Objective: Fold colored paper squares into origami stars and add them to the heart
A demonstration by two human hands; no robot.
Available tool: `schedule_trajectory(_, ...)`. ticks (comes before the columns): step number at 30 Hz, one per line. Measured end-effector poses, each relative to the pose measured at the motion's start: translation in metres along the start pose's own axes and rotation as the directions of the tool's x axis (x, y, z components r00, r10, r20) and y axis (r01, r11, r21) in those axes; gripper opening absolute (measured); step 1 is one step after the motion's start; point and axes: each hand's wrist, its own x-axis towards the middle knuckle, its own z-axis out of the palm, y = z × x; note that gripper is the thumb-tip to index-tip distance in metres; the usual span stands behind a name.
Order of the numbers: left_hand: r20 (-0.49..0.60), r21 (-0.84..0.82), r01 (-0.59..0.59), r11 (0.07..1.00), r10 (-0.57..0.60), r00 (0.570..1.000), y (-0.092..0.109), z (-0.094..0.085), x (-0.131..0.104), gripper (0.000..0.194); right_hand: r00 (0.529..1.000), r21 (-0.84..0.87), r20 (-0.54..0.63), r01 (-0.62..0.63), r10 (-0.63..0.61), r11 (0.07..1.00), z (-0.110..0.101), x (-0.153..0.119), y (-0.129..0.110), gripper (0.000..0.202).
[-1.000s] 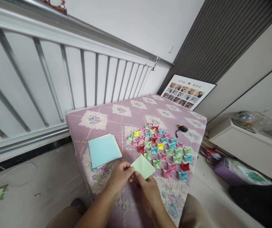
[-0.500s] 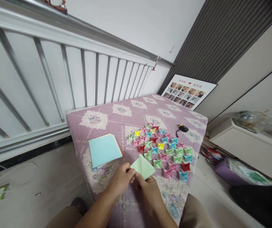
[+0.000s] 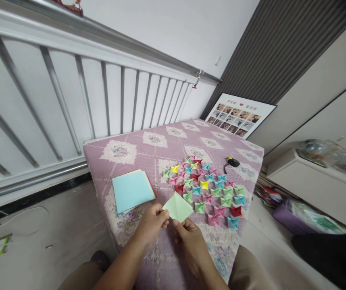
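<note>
A pale green paper square (image 3: 178,206) with a crease down its middle is held in the air above the cloth, one corner pointing away. My left hand (image 3: 153,220) pinches its left corner between thumb and fingers. On the near corner, my right hand (image 3: 188,235) has its thumb on top and its fingers beneath. Several small folded paper pieces (image 3: 205,185) in green, pink, blue, red and yellow stand in rows just beyond and to the right. Left of the hands lies a stack of paper sheets (image 3: 133,191), light blue on top.
A purple patterned cloth (image 3: 124,141) covers the table. Near its right side lies a black and yellow object (image 3: 232,162). A white radiator (image 3: 115,96) runs along the wall. Behind leans a photo board (image 3: 239,116); a purple bin (image 3: 290,217) stands at right.
The green paper has shifted slightly left and away, with both hands still on it. My left hand has moved a little left. The folded pieces and the stack are unchanged.
</note>
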Motion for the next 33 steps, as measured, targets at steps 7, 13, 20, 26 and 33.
schedule_trajectory(7, 0.018, -0.027, -0.020, 0.999, 0.021, 1.000, -0.003, -0.003, 0.000, 0.028, 0.999, -0.007, 0.029, -0.018, 0.018, 1.000, -0.002, -0.001, -0.001, 0.036)
schedule_trajectory(13, 0.020, -0.039, -0.021, 0.999, 0.021, 1.000, -0.004, -0.003, 0.002, 0.032, 1.000, -0.048, 0.004, -0.030, 0.031, 0.998, -0.007, -0.002, -0.001, 0.037)
schedule_trajectory(20, -0.012, -0.054, 0.057, 0.997, -0.057, 0.998, -0.008, 0.010, -0.005, 0.026, 1.000, -0.038, 0.008, 0.020, -0.020, 0.999, -0.001, -0.003, 0.003, 0.039)
schedule_trajectory(26, -0.001, -0.043, 0.089, 0.995, -0.089, 0.996, -0.011, 0.009, -0.004, 0.030, 0.995, -0.057, 0.036, 0.096, -0.094, 0.994, -0.006, 0.002, 0.002, 0.035)
schedule_trajectory(33, 0.080, -0.063, 0.084, 0.995, -0.079, 0.994, -0.012, 0.009, -0.003, 0.035, 0.993, -0.060, -0.001, 0.115, -0.115, 0.992, -0.011, 0.007, -0.004, 0.037)
